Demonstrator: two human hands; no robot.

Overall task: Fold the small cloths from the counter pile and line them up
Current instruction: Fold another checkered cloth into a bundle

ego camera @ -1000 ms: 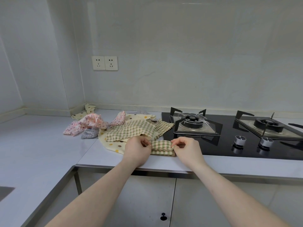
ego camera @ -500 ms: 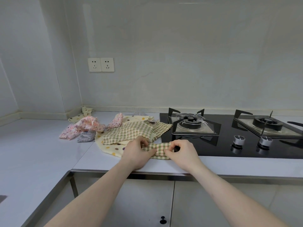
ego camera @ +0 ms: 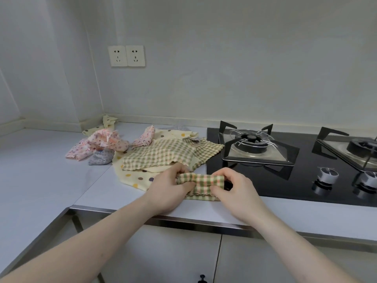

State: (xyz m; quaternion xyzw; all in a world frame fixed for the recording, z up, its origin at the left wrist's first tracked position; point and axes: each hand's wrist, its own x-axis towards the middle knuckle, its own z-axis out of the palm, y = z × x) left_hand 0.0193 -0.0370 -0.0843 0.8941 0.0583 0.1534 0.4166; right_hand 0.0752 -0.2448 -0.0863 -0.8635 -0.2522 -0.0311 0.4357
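A small green-checked cloth (ego camera: 201, 184) lies bunched and partly folded at the counter's front edge. My left hand (ego camera: 169, 188) grips its left end and my right hand (ego camera: 234, 188) grips its right end. Behind them sits the pile: a larger green-checked cloth (ego camera: 161, 155), a cream polka-dot cloth (ego camera: 132, 176) under it, pink floral cloths (ego camera: 104, 142) and a grey dotted cloth (ego camera: 101, 158) to the left. Another cream cloth (ego camera: 109, 121) lies in the wall corner.
A black gas hob (ego camera: 285, 170) with two burners and knobs takes up the counter right of the cloths; my right hand is at its front left corner. The white counter (ego camera: 40, 180) turns an L to the left. Cabinet doors lie below the steel edge.
My hands have drawn closer together, bunching the small checked cloth between them and lifting its top fold. The camera has come nearer to the counter.
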